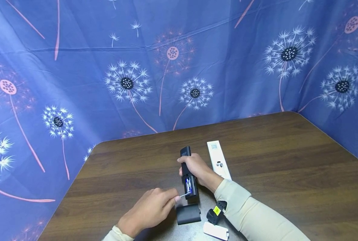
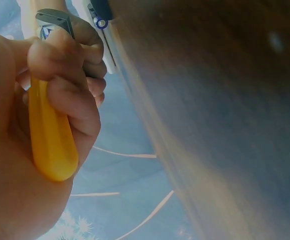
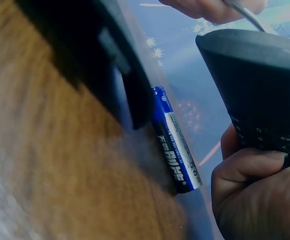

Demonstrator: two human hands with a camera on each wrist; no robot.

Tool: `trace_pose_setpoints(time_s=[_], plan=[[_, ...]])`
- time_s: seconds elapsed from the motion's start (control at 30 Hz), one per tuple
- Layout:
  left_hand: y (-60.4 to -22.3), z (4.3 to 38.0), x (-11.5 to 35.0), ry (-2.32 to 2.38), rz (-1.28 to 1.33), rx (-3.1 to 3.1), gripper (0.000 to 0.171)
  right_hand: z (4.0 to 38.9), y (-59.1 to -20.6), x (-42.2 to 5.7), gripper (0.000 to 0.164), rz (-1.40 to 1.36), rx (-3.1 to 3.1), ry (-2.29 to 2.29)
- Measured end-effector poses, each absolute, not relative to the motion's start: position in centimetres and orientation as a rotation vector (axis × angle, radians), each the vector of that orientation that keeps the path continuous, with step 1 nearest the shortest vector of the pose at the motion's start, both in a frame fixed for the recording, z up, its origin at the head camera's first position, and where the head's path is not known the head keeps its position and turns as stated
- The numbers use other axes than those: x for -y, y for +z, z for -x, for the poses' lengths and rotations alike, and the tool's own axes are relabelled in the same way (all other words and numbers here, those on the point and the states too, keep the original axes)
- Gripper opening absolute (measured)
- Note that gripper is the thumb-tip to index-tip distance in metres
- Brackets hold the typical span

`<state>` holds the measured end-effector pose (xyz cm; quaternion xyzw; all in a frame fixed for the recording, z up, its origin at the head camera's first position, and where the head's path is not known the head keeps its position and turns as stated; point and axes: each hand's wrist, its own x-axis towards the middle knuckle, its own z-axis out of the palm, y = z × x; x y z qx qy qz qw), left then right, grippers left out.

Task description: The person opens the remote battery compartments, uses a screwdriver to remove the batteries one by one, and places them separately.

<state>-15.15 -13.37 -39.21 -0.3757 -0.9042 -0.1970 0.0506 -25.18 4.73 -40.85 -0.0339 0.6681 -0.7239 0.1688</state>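
Observation:
My right hand (image 1: 198, 167) grips a black remote control (image 1: 185, 151) above the table, thumb across it. The remote's battery compartment faces up, with a blue-and-white battery (image 1: 188, 185) inside. My left hand (image 1: 153, 206) holds a yellow-handled tool (image 2: 55, 140). Its thin metal shaft (image 1: 184, 195) reaches the compartment's near end; the tip is too small to make out. A black battery cover (image 1: 188, 214) lies on the table just below the remote. In the right wrist view, a loose blue, black and white battery (image 3: 175, 145) lies beyond a blurred dark shape.
Right of the remote lies a long white box (image 1: 216, 155). A black strap piece with a yellow label (image 1: 216, 210) sits at my right cuff. Nearer me is a short white bar-like thing (image 1: 215, 231). The brown wooden table (image 1: 281, 160) meets a blue dandelion-print cloth (image 1: 227, 67) behind.

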Motion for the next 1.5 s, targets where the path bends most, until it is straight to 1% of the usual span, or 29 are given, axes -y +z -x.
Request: trace_pose_setpoints(time_s=[0.27, 0.4, 0.53, 0.63, 0.83, 1.17, 1.37, 1.5], plan=[[-39.25, 15.15, 13.13, -0.476, 1.116, 2.685, 0.028, 25.13, -40.82, -4.74, 0.036, 0.097, -1.913, -2.054], [-39.18, 14.98, 13.31, -0.423, 1.088, 2.668, 0.027, 24.91, -40.70, -4.60, 0.031, 0.107, -1.890, -2.042], [-39.08, 14.77, 13.42, -0.525, 1.114, 2.723, 0.025, 24.97, -40.53, -4.70, 0.032, 0.103, -1.890, -2.033], [-38.95, 14.75, 13.37, -0.594, 1.124, 2.751, 0.026, 25.08, -40.50, -4.72, 0.034, 0.101, -1.879, -2.040], [-38.93, 14.73, 13.20, -0.606, 1.132, 2.752, 0.027, 25.07, -40.77, -4.50, 0.035, 0.123, -1.867, -2.034], [-38.93, 14.65, 12.97, -0.379, 1.136, 2.599, 0.025, 25.20, -41.08, -4.44, 0.027, 0.085, -1.856, -2.050], [-38.98, 14.53, 12.84, -0.285, 1.124, 2.549, 0.026, 25.33, -41.35, -4.49, 0.029, 0.037, -1.828, -2.081], [-39.07, 14.50, 12.78, -0.261, 1.107, 2.502, 0.030, 25.37, -41.33, -4.51, 0.032, 0.027, -1.821, -2.092]])
